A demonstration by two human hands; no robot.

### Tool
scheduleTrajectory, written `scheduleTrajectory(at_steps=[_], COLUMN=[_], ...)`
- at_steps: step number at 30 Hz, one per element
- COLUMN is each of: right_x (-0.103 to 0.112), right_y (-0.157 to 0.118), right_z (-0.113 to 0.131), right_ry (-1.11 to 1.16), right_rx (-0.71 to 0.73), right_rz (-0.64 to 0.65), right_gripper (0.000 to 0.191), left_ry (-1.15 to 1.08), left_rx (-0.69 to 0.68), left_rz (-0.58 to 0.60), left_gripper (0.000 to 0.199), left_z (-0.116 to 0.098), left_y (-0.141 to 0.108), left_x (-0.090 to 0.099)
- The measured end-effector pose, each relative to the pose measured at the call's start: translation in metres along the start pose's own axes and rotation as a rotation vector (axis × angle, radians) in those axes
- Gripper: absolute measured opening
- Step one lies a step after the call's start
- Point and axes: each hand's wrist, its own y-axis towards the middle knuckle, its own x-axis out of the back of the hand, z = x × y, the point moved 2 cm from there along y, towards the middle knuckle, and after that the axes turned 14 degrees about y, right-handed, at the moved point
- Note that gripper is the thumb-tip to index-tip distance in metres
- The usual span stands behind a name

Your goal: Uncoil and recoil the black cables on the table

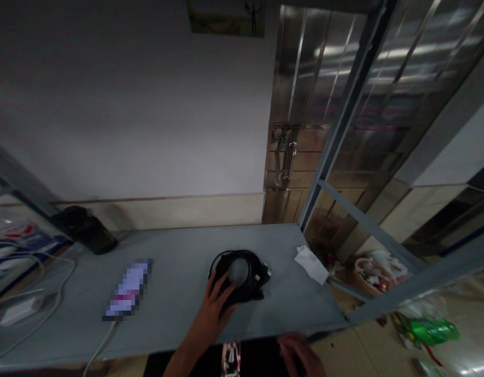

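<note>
A bundle of black cable (249, 301) lies coiled on the grey tabletop, with a round grey disc-shaped piece (238, 272) on top of it. My left hand (215, 306) reaches onto the bundle's left side, fingers spread, the fingertips at the edge of the round piece. What kind of device the bundle belongs to is too dark to tell. Below the front edge of the table, my right hand (300, 355) is apart from the bundle and smeared by motion, so its fingers do not show clearly.
A phone (127, 288) with a white cable lies to the left, near a dark bottle (87, 230) on its side. Crumpled white paper (312, 264) rests at the right. A metal post (339, 125) rises at the table's right corner. A basket (373, 275) stands on the floor.
</note>
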Motion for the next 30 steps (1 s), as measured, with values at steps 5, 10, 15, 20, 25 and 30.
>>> scheduleTrajectory(at_steps=[5, 10, 15, 20, 25, 30], right_x=[-0.026, -0.027, -0.004, 0.001, -0.001, 0.004], right_y=[0.076, 0.122, 0.118, 0.115, 0.116, 0.115], right_z=[0.029, 0.017, -0.010, -0.017, -0.012, -0.011], right_ry=[-0.077, -0.216, -0.246, -0.224, -0.242, -0.244], right_rx=[0.384, 0.489, 0.491, 0.492, 0.444, 0.479], right_rz=[0.025, 0.111, 0.183, 0.127, 0.153, 0.122], right_gripper=[0.052, 0.059, 0.062, 0.052, 0.055, 0.064], left_ry=[-0.062, -0.151, -0.017, 0.091, 0.115, 0.192], left_rx=[-0.022, -0.012, 0.111, 0.292, 0.338, 0.384], left_rz=[0.006, 0.000, -0.084, -0.194, -0.210, -0.242], left_gripper=[0.064, 0.082, 0.056, 0.035, 0.033, 0.033], left_z=[-0.020, -0.021, 0.051, 0.096, 0.079, 0.073], left_y=[0.023, 0.019, -0.033, -0.080, -0.082, -0.080], left_x=[-0.015, 0.002, 0.030, 0.043, 0.044, 0.045])
